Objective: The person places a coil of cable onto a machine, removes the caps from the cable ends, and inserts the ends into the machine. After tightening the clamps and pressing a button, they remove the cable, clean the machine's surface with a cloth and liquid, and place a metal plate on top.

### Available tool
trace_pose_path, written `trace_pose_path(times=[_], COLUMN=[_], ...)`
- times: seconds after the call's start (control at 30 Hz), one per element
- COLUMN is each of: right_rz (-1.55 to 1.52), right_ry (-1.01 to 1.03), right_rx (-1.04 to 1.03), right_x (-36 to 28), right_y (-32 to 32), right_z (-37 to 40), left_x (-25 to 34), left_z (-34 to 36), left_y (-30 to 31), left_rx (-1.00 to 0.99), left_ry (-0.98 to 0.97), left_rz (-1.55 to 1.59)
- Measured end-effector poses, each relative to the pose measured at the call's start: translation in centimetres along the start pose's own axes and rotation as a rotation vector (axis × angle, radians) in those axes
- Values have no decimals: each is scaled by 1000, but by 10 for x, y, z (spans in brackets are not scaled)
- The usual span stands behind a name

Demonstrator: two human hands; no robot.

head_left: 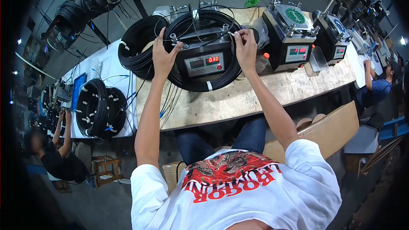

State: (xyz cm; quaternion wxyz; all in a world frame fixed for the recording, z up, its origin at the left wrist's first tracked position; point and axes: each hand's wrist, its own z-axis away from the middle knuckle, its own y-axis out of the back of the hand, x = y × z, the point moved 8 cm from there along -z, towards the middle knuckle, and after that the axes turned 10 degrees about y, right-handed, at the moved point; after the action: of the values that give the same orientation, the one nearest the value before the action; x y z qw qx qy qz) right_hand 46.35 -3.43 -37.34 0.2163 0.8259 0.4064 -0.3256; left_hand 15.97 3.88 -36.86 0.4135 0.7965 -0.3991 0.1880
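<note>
in the upper middle of the frame a black cable coil [200, 86] lies looped around a grey machine [205, 64] with a red readout, on the wooden bench [255, 98]. the left hand [163, 57] lies spread wide on the coil's left rim, thumb apart, while the right hand [246, 49] is curled narrow, fingers closed on the coil's upper right rim. a second coil [135, 51] sits just left of it, more machines [292, 38] stand to the right, and a co-worker [377, 87] sits at the right edge
</note>
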Motion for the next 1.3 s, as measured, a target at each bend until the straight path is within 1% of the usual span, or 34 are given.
trace_pose_path(times=[0.13,0.23,0.33,0.43,0.47,0.57,0.67,0.73,0.83,0.93,1.03,1.07,1.13,1.23,1.3], right_rz=[-25,-25,-64,53,-33,8,-94,-145,235,302,430,450,460,380,340], right_ry=[-77,-32,55,65,-63,-112,-30,-12,128,26,63,84,226,232,284], right_rx=[53,98,181,116,39,-58,-42,-20,15,-116,-71,-76,-122,-189,-162], right_x=[5,6,8,0,6,22,22,18,-6,-14,-15,-15,-15,-20,-34], right_y=[-2,-3,1,10,5,4,0,-1,6,-11,-13,-14,-22,-42,-51], right_z=[5,9,13,10,9,8,4,6,1,0,-1,-1,0,5,6], left_x=[2,-1,-5,-5,-5,-7,-6,-3,-3,-4,-4,-5,-3,-2,-1], left_z=[1,1,0,0,0,0,1,0,1,2,2,1,3,2,1], left_y=[0,1,-1,-1,-1,-1,-1,0,1,0,1,1,2,1,3], left_rx=[21,11,11,11,7,25,8,17,14,9,19,28,34,36,50], left_ry=[-8,23,38,56,57,34,55,52,57,71,59,51,63,62,40], left_rz=[-13,25,19,28,45,44,36,53,62,71,61,56,51,64,74])
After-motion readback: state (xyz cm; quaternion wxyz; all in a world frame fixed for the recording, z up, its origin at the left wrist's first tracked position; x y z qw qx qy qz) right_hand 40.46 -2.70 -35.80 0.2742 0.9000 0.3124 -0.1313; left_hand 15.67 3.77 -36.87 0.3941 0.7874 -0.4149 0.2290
